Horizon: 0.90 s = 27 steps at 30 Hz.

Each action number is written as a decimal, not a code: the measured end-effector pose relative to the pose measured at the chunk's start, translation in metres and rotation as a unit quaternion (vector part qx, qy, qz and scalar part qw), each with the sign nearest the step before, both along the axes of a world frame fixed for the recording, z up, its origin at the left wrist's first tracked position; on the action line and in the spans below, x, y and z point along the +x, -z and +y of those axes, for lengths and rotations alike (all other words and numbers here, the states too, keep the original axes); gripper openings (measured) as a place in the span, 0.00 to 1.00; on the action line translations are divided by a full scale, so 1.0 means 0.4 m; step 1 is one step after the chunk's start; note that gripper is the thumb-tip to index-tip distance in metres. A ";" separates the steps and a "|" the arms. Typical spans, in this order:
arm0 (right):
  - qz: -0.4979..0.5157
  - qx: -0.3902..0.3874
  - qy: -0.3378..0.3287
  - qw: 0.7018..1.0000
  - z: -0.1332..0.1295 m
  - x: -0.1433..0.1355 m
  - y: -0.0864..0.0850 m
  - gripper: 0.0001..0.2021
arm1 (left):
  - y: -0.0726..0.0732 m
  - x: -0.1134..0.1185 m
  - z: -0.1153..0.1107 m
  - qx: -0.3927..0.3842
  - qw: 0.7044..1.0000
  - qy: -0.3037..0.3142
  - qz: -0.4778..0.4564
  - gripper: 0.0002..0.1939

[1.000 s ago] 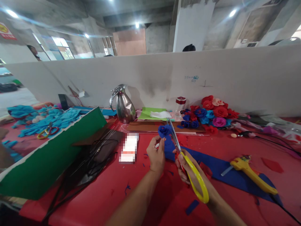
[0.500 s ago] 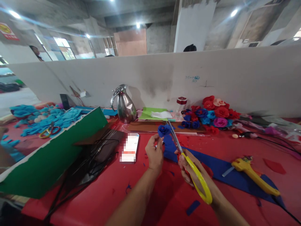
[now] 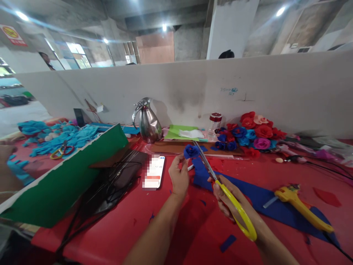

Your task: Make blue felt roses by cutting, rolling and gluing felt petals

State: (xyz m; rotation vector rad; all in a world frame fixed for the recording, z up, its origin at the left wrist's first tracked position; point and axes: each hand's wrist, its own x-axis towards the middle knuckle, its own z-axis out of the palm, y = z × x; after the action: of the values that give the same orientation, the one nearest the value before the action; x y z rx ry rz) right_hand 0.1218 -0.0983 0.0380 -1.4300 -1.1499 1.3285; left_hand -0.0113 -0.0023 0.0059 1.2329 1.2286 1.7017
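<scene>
Hands hold a ruffled blue rose — and metal-bladed scissors.

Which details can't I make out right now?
All in the head view:
Underside of the blue flower: covered by the left hand
Second handle of the scissors: mostly behind the right hand
Screen of the phone: partly pixelated
Writing on the partition: too small, blurred

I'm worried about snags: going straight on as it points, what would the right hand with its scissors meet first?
Likely the blue flower held by the left hand: the scissors in the right hand point close beside it. Depth is unclear; they might pass it.
</scene>
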 end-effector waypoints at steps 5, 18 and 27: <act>-0.009 0.006 -0.007 1.000 0.002 0.008 0.001 0.35 | -0.003 -0.001 0.005 -0.003 1.000 -0.005 -0.007 0.05; -0.054 -0.014 -0.031 0.998 -0.003 0.034 -0.007 0.32 | -0.019 -0.018 0.010 0.012 1.000 -0.006 0.026 0.09; -0.048 -0.005 -0.031 0.998 -0.005 0.036 -0.005 0.31 | -0.027 -0.023 0.009 0.001 1.000 0.003 0.001 0.06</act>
State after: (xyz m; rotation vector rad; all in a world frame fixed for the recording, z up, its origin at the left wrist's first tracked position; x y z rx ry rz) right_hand 0.1362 -0.1005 0.0399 -1.4909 -1.2602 1.3221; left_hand -0.0206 0.0015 0.0167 1.2392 1.2239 1.6975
